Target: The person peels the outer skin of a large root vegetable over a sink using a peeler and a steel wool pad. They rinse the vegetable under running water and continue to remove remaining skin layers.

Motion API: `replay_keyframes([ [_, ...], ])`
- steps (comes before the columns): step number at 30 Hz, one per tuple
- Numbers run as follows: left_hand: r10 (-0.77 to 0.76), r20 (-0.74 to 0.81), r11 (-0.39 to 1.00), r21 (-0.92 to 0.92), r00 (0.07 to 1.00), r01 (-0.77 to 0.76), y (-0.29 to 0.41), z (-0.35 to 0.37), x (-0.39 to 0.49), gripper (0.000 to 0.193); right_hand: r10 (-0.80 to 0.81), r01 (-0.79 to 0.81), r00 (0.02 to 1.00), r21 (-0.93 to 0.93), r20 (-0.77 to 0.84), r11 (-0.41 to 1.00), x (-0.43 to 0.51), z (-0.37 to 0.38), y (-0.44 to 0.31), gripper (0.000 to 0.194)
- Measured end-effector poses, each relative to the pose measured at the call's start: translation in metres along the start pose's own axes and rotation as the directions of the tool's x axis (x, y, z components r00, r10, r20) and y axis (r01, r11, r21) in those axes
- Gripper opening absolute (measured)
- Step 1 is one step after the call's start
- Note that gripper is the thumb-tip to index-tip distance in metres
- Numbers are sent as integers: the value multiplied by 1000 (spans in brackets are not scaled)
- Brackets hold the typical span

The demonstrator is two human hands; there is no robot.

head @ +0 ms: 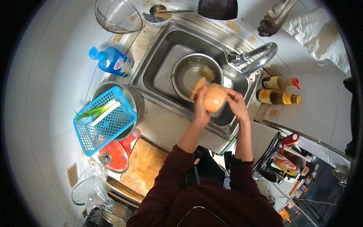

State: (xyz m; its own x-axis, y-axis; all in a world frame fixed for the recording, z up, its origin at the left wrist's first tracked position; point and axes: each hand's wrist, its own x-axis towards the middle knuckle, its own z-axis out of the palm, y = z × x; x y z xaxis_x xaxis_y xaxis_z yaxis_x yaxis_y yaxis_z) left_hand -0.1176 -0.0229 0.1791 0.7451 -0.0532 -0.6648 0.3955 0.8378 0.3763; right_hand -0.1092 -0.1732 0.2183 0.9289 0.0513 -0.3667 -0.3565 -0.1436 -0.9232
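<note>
Over the near edge of the stainless steel sink [158, 62], my two hands hold an orange-tan rounded object [214, 98], perhaps a bowl or a piece of squash. My left hand [202, 109] grips its left side, with a tan, rough-edged piece [198, 87] by the thumb. The fingers of my right hand [237, 103] are bent against its right side. Behind them, a round metal basin [187, 76] stands in the sink, with a brownish clump [207, 73] and green bits inside. The fingertips are partly blurred or hidden.
The faucet [258, 58] arches over the sink's right side, near two sauce bottles [276, 97]. At the left are a blue dish soap bottle [114, 62] and a blue basket [113, 129] holding green onions [106, 113]. A wooden cutting board [146, 164] lies at the lower left.
</note>
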Motion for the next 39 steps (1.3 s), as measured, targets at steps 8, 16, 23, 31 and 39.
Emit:
replay_keyframes([
  [8, 451, 299, 606, 590, 841, -534, -20, -2, 8, 64, -123, 107, 992, -286, -36, 952, 0, -16, 57, 38],
  [16, 606, -81, 744, 410, 791, -528, 25, 13, 14, 61, -15, 26, 996, -129, 84, 991, 75, -2, 53, 34],
  [23, 265, -171, 946, -142, 949, -290, 77, -24, 46, 52, -30, 0, 999, -734, -28, 680, 169, -11, 127, 37],
  [31, 153, -220, 951, -230, 963, -204, 95, -49, 46, 55, -213, 156, 973, -922, 83, 355, 213, 33, 175, 58],
  [39, 94, -201, 957, -253, 975, -144, 86, -50, 58, 56, 68, 34, 994, -851, 81, 524, 220, 20, 168, 65],
])
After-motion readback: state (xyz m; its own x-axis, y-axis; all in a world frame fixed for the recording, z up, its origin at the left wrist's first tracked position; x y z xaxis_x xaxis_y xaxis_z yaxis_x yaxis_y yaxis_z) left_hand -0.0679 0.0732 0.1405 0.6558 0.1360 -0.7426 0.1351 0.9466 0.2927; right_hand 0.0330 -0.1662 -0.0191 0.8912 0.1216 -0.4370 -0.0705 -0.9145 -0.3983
